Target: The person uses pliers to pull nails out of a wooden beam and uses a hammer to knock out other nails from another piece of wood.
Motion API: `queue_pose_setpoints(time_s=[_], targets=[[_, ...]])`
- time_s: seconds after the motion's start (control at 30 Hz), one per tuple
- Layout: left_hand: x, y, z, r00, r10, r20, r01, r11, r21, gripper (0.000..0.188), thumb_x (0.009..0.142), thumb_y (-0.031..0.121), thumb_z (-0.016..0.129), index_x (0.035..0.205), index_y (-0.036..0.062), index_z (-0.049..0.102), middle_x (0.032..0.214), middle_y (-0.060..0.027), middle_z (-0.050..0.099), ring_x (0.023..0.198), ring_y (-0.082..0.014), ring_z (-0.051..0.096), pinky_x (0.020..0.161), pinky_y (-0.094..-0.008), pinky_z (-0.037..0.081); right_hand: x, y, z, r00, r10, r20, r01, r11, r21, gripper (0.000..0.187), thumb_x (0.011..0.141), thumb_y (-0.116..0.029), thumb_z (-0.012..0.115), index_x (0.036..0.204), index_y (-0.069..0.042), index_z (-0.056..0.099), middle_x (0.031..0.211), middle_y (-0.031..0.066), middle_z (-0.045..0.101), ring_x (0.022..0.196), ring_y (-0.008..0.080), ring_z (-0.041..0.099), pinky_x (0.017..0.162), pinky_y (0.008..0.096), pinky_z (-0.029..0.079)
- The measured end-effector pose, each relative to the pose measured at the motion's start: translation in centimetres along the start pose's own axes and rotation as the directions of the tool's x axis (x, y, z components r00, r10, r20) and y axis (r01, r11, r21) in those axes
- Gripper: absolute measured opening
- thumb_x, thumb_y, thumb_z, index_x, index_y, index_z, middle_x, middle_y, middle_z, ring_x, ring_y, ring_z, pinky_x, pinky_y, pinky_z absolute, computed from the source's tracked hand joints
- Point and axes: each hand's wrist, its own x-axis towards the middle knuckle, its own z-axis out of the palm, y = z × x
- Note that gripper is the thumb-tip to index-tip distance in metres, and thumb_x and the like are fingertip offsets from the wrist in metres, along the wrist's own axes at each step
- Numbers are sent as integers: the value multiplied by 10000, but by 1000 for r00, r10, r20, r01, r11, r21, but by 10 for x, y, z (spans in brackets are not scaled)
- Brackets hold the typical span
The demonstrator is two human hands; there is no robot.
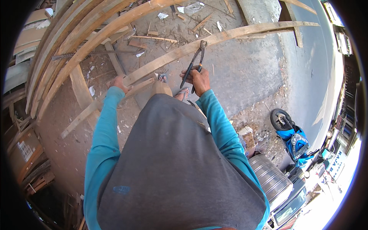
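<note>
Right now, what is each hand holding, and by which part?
Right hand grips the long black metal pincers by the handles. Left hand presses on the long pale wooden plank, near its lower end.

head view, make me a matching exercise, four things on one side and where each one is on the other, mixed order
Things:
1. pincers
2. left hand
3. blue motorbike
4. stack of curved planks

Places:
A. parked at lower right
B. on the near end of the long plank
C. in the right hand, jaws at the plank
D. upper left, on the ground

Pairs: 1-C, 2-B, 3-A, 4-D
</note>
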Motion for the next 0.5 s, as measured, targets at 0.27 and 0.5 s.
queue_pose_setpoints(time_s=[0.27,0.5], targets=[[-18,19,-6,988,24,-154,1,987,158,649,666,370,876,1244,237,612,1172,-82,678,1203,-306,565,1073,-516,306,-2,-1,23,998,4,-63,-10,995,-101,309,876,-24,397,1124,123,510,1005,232,684,921,300,716,821,384,600],[-19,26,-8,997,-3,-75,11,993,114,630,681,356,862,1245,235,610,1179,-89,674,1196,-287,570,1105,-535,266,-29,2,42,992,-83,-95,77,995,-62,304,918,-11,417,1187,115,485,1029,253,677,912,327,719,808,404,620]])
